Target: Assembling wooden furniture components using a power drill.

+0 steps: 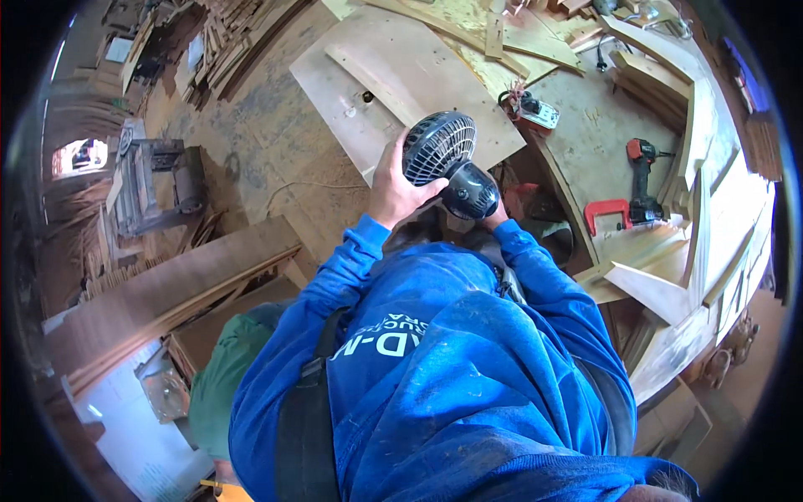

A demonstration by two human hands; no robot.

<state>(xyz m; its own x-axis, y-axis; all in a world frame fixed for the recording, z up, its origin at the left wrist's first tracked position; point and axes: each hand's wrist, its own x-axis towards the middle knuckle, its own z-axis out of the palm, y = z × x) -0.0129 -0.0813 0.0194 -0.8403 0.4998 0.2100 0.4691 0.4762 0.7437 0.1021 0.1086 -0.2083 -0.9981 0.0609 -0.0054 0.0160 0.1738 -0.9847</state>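
Note:
A small black fan (438, 149) with a round grille is held up in front of my chest. My left hand (400, 186) grips the side of its grille, the thumb reaching across toward the neck. Below the grille is the fan's rounded black base (469, 191). My right hand (496, 216) is at the base's lower right side; most of its fingers are hidden behind it, but it appears wrapped round the base. Beyond the fan lies a pale wooden panel (393, 63) with a curved edge and a long strip on top.
A power strip (535, 110) with wires lies right of the panel. Further right are a cordless drill (642, 180), a red clamp (606, 216) and curved wooden pieces (701, 125). At left stands a machine (159, 186). A person in green (224, 385) is close on my left.

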